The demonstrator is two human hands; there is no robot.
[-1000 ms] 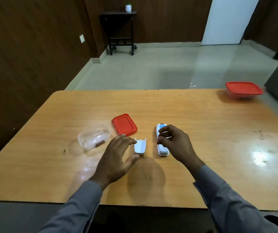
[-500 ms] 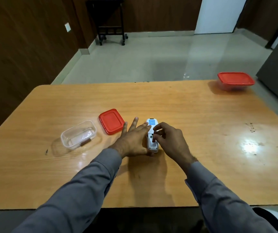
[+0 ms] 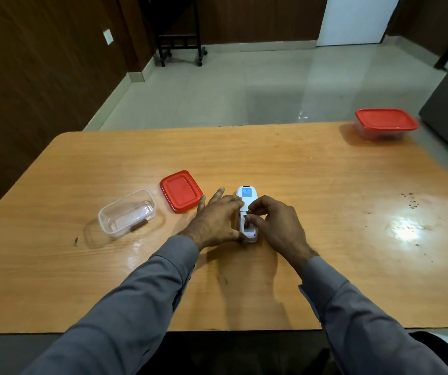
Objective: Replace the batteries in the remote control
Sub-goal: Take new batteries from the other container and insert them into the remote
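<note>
The white remote control (image 3: 247, 195) lies back-up on the wooden table (image 3: 325, 185), blue label at its far end. My left hand (image 3: 217, 217) grips its left side, fingers spread and thumb at the near end. The fingertips of my right hand (image 3: 277, 226) are pinched inside the open battery compartment, on what looks like a battery. The loose battery cover is hidden, apparently under my left hand. A clear open box (image 3: 109, 217) at the left holds one dark battery (image 3: 138, 226).
The box's red lid (image 3: 181, 190) lies flat just left of my left hand. A closed red-lidded container (image 3: 385, 123) stands at the table's far right corner. Dark specks dot the table at the right. A tiled floor and a black stand lie beyond.
My left hand moved right from beside the battery cover to the remote's left side, now covering the cover. My right hand's fingers stayed on the remote and curled into the compartment.
</note>
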